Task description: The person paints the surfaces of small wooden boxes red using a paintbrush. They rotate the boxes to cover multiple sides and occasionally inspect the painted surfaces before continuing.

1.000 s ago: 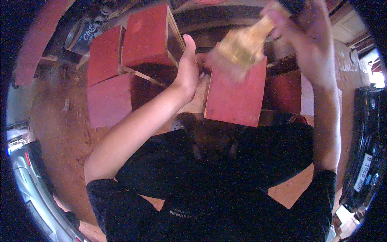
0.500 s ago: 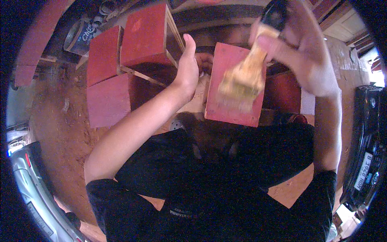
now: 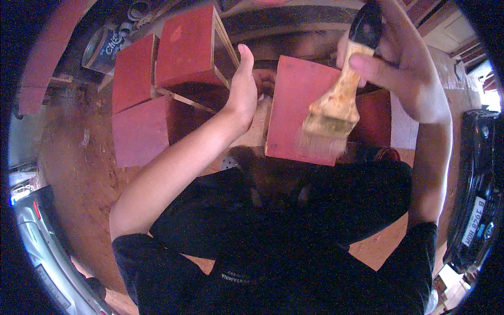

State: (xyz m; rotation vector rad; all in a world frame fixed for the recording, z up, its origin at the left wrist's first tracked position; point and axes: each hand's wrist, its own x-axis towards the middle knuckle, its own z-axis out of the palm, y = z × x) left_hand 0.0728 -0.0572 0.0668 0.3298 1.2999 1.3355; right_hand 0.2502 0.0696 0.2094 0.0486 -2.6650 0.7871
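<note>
The yellowish, black-tipped paintbrush (image 3: 340, 101) overlaps a flat red panel (image 3: 294, 115).

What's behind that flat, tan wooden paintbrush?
A red rectangular wooden surface shows left of the paintbrush; part of that surface's right edge is covered, so unseen.

A tin with a blue label (image 3: 108, 46) sits at ten o'clock, brown ground (image 3: 73, 147) spreads at nine, a silver car (image 3: 43, 239) stands at eight, and a black car (image 3: 476, 168) just past three.
</note>
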